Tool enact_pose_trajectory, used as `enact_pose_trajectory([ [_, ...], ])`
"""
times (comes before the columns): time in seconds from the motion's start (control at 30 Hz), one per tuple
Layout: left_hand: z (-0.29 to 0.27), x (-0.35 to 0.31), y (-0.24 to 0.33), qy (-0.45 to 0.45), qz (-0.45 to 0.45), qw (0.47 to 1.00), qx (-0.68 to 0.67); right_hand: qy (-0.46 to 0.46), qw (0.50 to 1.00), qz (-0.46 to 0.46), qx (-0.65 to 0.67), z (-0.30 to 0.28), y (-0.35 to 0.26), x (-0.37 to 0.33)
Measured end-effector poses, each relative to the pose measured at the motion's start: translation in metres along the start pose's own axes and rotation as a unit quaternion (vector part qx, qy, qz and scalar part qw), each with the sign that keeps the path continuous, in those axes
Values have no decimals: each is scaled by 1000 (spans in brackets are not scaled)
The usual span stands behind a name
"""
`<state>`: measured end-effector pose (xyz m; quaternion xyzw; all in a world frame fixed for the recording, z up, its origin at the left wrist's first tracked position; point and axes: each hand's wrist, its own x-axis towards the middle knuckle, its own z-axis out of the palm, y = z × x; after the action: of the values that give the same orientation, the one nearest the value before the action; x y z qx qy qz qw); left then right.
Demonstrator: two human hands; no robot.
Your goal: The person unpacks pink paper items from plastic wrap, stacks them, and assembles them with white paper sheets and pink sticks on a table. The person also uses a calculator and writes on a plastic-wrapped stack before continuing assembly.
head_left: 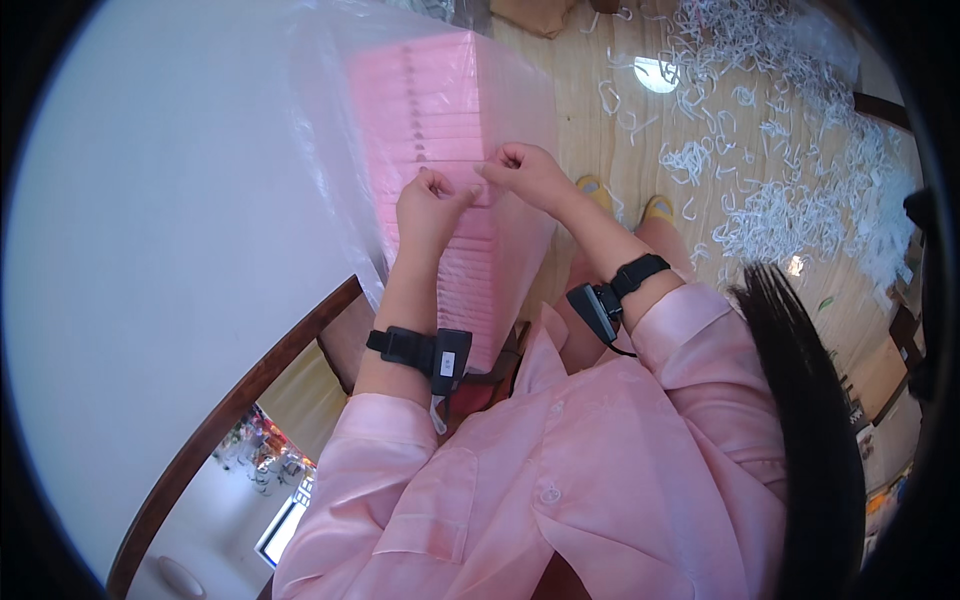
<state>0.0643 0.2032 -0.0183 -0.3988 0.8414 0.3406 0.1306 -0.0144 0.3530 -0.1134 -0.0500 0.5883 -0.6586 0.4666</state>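
Note:
A tall stack of flat pink pieces [430,100], laid in layers, stands before me at the edge of the white surface. Clear plastic film [330,110] covers it loosely and spreads out on its left. My left hand [428,212] is closed in a pinch over the front of the stack, its thumb pointing right. Close by at the stack's corner edge, my right hand [528,178] pinches too, thumb toward the left one. Both seem to grip the plastic film, though the film between the fingertips is hard to see. The thumbs are nearly together.
A white surface [170,220] with a dark wooden edge [235,405] fills the left side. On the wooden floor [590,90] at right lie many white curled strips [790,215]. Yellow slippers [658,208] are on my feet beside the stack.

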Motion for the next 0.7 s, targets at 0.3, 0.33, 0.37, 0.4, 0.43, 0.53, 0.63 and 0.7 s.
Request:
enact_pose_trajectory([
  [0.3,-6,12,20,-28,-14,997,63,-5,999,-40,-37,-2,5,4],
  [0.33,-6,14,26,-13,-6,999,45,-5,998,-34,-45,-2,2,3],
  [0.37,-7,17,32,2,-4,1000,25,-5,998,-29,-52,-1,-1,1],
  [0.4,-7,19,38,24,3,1000,-2,-5,998,-25,-60,0,-4,-1],
  [0.43,-6,21,42,34,4,999,5,3,998,-32,-57,2,-7,-1],
  [0.53,-6,23,49,54,-6,998,17,18,998,-41,-46,6,-14,-3],
  [0.63,-11,31,48,33,-56,998,6,-8,998,-26,-57,2,-14,-2],
  [0.7,-11,39,48,24,-77,995,-62,-29,995,4,-92,-4,-14,0],
])
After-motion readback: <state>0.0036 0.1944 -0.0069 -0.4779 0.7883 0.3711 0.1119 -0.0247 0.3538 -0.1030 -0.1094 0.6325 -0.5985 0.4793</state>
